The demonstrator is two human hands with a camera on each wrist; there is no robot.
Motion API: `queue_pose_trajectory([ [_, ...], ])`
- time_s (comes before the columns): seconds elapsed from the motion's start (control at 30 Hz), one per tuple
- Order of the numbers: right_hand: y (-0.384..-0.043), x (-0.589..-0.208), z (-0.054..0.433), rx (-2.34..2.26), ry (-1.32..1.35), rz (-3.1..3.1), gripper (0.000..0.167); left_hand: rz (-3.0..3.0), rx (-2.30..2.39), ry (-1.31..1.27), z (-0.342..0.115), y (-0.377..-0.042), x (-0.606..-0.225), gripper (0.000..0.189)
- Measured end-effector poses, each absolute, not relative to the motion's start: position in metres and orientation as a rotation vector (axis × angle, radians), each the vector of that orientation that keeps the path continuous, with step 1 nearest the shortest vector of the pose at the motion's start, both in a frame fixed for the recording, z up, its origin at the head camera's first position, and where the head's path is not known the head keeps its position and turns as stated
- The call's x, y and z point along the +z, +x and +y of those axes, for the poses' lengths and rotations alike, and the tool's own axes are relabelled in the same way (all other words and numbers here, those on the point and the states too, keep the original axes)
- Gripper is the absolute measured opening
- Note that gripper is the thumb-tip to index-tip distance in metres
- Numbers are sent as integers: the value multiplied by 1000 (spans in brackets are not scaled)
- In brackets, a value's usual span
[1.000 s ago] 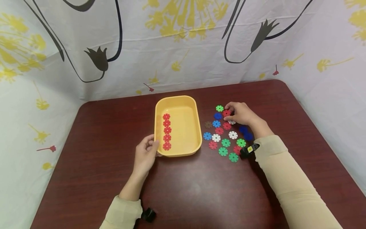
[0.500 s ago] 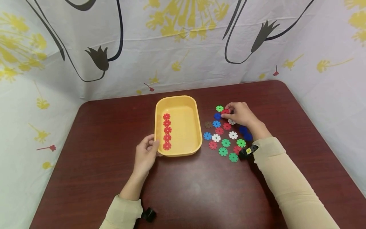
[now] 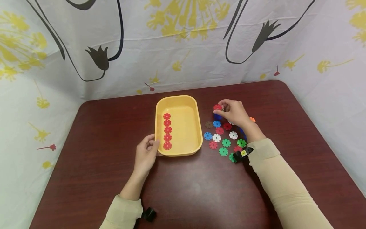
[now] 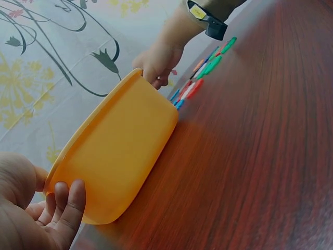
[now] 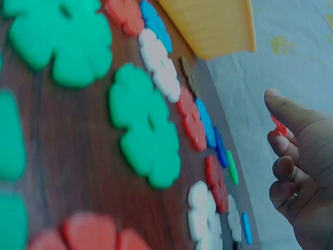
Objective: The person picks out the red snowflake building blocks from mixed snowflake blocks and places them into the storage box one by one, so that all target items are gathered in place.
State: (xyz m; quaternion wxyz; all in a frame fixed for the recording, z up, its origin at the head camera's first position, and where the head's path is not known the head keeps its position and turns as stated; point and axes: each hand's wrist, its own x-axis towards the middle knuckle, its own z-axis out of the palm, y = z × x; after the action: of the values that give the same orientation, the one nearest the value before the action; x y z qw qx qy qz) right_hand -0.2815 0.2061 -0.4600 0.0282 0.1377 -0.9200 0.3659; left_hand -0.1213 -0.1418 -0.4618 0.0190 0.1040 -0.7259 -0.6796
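My left hand (image 3: 146, 155) grips the near left corner of a yellow plastic tray (image 3: 199, 127), thumb over the rim and fingers outside, as the left wrist view also shows. Inside the tray, several red snowflake discs (image 3: 167, 130) lie in a column along the left side. Right of the tray, my right hand (image 3: 235, 112) pinches a red snowflake disc (image 3: 217, 107) between thumb and fingers. In the right wrist view that hand (image 5: 307, 151) is raised off the table, the disc (image 5: 279, 126) mostly hidden behind the thumb. A dark blue disc (image 3: 218, 116) lies just below the held one.
Loose discs in several colours lie right of the tray, among them green (image 3: 223, 151), white (image 3: 233, 135), brown (image 3: 209, 125) and orange (image 3: 252, 119). Some are partly covered by the right wrist. A patterned cloth (image 3: 183, 70) hangs behind the dark red table (image 3: 114, 133).
My right hand has picked up the red disc from the far part of the scattered discs and moved left with it towards the tray. The left hand and tray have stayed in place.
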Motion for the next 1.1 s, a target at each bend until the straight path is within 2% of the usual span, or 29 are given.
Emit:
queue_pose_trajectory([
  [0.73,-280,-442,159,1293,568,-2751,38,-2250,-2105,313,-144,-122,-465,36],
  [1.1,-281,-440,133,1319,743,-2721,36,-2240,-2111,306,-144,-122,-465,35],
])
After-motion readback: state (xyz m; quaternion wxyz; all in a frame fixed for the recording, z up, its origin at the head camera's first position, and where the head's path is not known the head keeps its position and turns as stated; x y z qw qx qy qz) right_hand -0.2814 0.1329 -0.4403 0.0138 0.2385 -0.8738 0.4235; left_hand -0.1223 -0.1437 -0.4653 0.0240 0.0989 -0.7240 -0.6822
